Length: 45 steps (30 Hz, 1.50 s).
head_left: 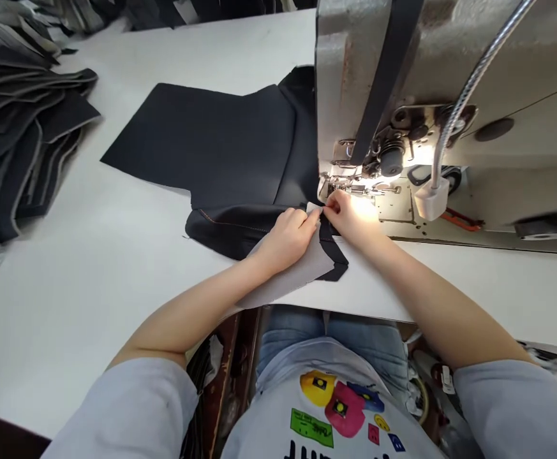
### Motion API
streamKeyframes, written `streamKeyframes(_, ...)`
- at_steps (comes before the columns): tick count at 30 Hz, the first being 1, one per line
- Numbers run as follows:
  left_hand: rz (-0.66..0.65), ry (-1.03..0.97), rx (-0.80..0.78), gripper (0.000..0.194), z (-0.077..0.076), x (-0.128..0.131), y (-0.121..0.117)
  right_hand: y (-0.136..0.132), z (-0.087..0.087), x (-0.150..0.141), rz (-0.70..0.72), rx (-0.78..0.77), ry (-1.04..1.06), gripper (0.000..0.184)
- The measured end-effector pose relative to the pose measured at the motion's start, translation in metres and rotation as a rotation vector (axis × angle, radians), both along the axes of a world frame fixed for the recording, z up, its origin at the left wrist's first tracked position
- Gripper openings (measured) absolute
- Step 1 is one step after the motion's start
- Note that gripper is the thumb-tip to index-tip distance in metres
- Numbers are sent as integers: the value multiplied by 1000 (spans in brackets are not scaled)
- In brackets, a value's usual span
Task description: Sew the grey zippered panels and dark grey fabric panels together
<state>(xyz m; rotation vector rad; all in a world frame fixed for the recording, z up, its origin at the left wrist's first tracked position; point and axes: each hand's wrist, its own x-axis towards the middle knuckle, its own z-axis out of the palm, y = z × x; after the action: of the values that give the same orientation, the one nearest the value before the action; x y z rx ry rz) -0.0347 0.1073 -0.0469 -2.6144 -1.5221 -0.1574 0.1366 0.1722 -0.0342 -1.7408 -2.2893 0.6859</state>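
A large black leather-like panel (230, 140) lies on the white table, its right edge running under the head of the sewing machine (342, 83). Orange stitching crosses its lower fold. My left hand (290, 236) is closed on a piece with a grey backing (297, 271), whose upper corner folds up by the fingertips. Just right of it, my right hand (348, 217) pinches the edge of the same work, close in front of the lit presser foot (340, 188). The exact grip of the right fingertips is too small to make out.
Stacked black pieces with grey backing (20, 140) lie at the left of the white table (91, 274). A flexible metal lamp neck (474, 83) curves down over the machine bed. An orange-handled tool (462, 218) rests behind it. More dark material lies along the far edge.
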Motion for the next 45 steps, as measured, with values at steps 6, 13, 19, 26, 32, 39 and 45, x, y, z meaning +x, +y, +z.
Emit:
streamKeyframes(6, 51, 63, -49, 45, 7, 7, 16, 6, 2, -5, 24, 20, -157, 25)
streamKeyframes(13, 45, 58, -165, 45, 8, 9, 29, -6, -18, 8, 34, 252, -117, 29)
streamKeyframes(19, 8, -97, -92, 45, -8, -8, -8, -16, -5, 1, 145, 223, -168, 28)
streamKeyframes(26, 6, -154, -44, 46, -11, -10, -18, -22, -5, 1, 200, 313, -141, 32)
streamKeyframes(32, 10, -118, 3, 49, -12, -8, -21, -23, -9, 2, 218, 372, -77, 32)
streamKeyframes(39, -42, -9, 84, 46, 10, -6, -25, -14, 3, -5, 100, 10, -65, 26)
streamKeyframes(45, -21, 108, 101, 42, 23, 5, -6, -19, 14, -10, 177, 84, -293, 34)
